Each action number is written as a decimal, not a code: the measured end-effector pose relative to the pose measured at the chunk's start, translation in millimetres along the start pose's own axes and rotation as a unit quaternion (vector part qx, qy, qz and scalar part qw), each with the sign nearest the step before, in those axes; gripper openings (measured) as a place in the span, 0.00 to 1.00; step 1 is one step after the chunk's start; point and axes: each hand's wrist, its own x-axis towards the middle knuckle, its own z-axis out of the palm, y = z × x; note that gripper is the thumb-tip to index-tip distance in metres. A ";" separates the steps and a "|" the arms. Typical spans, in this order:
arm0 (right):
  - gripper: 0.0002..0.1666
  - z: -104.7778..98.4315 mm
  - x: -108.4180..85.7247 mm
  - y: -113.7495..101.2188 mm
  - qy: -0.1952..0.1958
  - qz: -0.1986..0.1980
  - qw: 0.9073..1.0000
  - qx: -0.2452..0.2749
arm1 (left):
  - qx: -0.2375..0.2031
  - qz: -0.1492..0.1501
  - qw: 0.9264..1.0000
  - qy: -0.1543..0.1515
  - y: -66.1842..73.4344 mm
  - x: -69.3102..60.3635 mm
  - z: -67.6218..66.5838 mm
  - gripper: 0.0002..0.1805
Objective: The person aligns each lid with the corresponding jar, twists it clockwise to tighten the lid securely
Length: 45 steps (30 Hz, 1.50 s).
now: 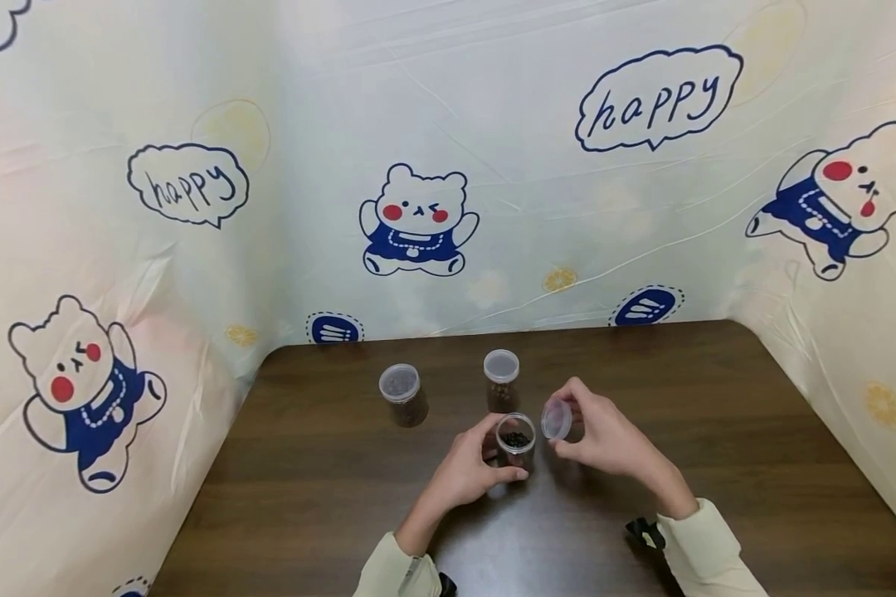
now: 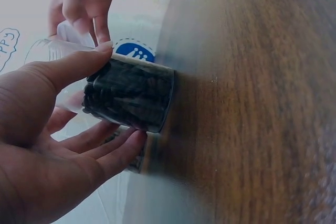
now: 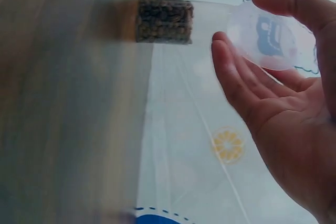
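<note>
An uncapped clear jar [image 1: 516,448] stands upright on the table, partly filled with small dark grains. My left hand [image 1: 463,471] grips it, thumb on the near side and fingers behind; the left wrist view shows the dark filling of this jar [image 2: 131,94] up close. To its right, my right hand [image 1: 608,435] holds a round translucent lid [image 1: 557,419] by the rim between thumb and fingers. Tilted on edge, the lid [image 3: 265,38] is apart from the jar mouth. What the grains are I cannot tell.
Just behind the held jar stands a capped jar [image 1: 502,383] of brownish grains or beans. Another capped jar [image 1: 404,396] with dark contents is farther left. Cloth printed with bears [image 1: 418,220] surrounds the brown wooden table [image 1: 306,497] at the back and sides.
</note>
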 end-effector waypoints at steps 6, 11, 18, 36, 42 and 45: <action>0.33 -3.9 0.4 -9.7 -0.006 -0.042 0.999 0.011 | -0.001 -0.003 1.000 -0.005 1.1 0.3 -1.1 0.35; 0.35 -4.1 2.2 -19.1 -0.007 -0.069 0.998 -0.003 | -0.007 -0.006 1.000 -0.008 0.2 -0.2 -0.8 0.36; 0.33 2.9 9.9 -28.2 -0.013 -0.090 0.996 -0.007 | -0.008 -0.005 1.000 -0.009 -1.6 -0.1 -1.2 0.37; 0.32 14.9 15.8 -29.5 -0.026 -0.110 0.994 -0.003 | -0.005 -0.008 1.000 -0.010 -2.4 0.6 -2.4 0.36; 0.32 15.3 14.9 -29.6 -0.030 -0.107 0.994 0.001 | -0.007 -0.007 1.000 -0.009 -4.9 -0.5 -1.9 0.36; 0.32 14.8 14.9 -30.2 -0.028 -0.105 0.994 0.001 | -0.007 -0.003 1.000 -0.007 -6.0 -0.2 -1.6 0.36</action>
